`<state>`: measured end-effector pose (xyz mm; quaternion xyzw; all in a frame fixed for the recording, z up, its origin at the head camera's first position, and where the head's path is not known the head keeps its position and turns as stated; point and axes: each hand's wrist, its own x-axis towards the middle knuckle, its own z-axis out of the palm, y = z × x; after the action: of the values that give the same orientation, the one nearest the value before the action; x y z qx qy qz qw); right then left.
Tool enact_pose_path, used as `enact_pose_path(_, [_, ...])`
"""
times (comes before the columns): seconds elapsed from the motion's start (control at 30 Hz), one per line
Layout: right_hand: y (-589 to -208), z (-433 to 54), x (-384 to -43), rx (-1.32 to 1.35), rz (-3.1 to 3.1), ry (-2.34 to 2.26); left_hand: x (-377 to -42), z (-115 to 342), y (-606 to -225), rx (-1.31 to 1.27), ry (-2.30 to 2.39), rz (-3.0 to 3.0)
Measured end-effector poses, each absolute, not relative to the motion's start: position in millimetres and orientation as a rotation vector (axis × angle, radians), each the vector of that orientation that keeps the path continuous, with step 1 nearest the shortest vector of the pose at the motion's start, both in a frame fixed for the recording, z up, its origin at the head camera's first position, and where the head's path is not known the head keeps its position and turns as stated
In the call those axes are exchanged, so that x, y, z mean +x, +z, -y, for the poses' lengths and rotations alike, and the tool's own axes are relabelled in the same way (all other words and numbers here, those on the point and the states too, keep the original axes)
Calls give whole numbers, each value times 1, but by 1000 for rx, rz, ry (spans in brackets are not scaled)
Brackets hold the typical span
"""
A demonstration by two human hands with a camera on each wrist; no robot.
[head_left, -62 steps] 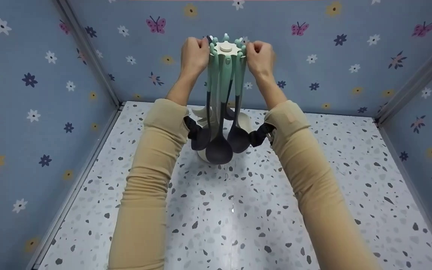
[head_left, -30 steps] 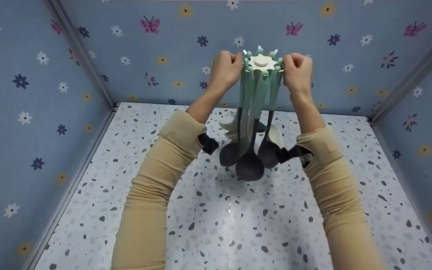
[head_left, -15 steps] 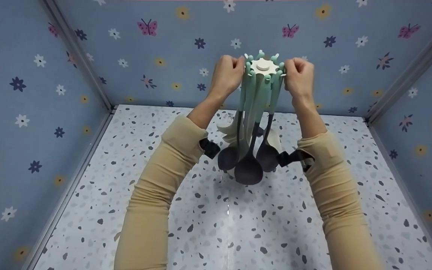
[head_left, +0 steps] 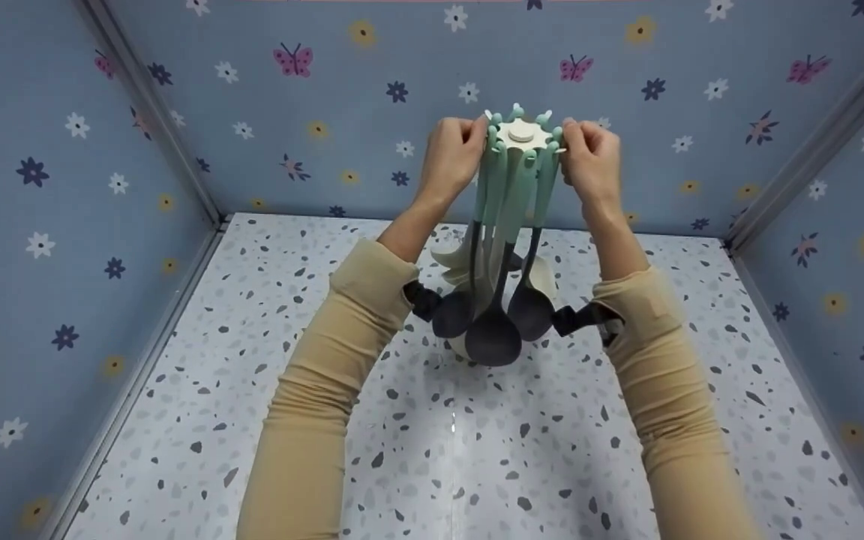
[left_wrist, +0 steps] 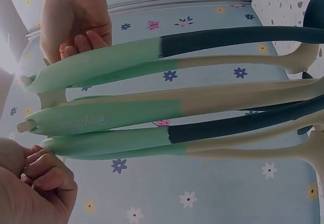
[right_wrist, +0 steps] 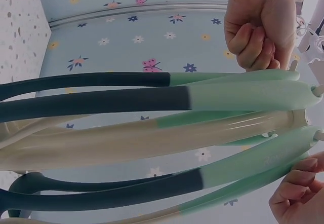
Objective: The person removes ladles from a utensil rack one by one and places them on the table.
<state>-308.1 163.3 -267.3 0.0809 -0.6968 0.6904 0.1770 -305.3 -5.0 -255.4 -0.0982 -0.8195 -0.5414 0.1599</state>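
Head view: left hand [head_left: 448, 156], right hand [head_left: 597, 161] flank utensil rack [head_left: 520, 135], curled fingers [head_left: 574, 136] pinching it near top, ladles [head_left: 493, 339] below

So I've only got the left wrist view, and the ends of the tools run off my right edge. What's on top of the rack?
Observer: The head view shows a round cream knob in the middle of the rack.
Operator: Got it. What hangs at the near side?
Observer: A dark ladle, lowest in the head view, with a dark bowl on either side of it.
Operator: And how far up does the left sleeve go?
Observer: It ends short of the left hand, with bare forearm between them.
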Motion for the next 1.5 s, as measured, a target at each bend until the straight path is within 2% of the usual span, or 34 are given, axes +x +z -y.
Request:
enact_pose_path(0.5, [-290,-173,-300,395,1839,1933,-300,5,-261,-298,-1214,2292])
enact_pose_path(0.83, [-311,-182,-273,442,1966,1684,-304,6,-269,-568,-1429,2119])
enact_pose_path(1.5, [-371,-183,-249,523,2219,1504,-307,8,-271,-555,-1554,2083])
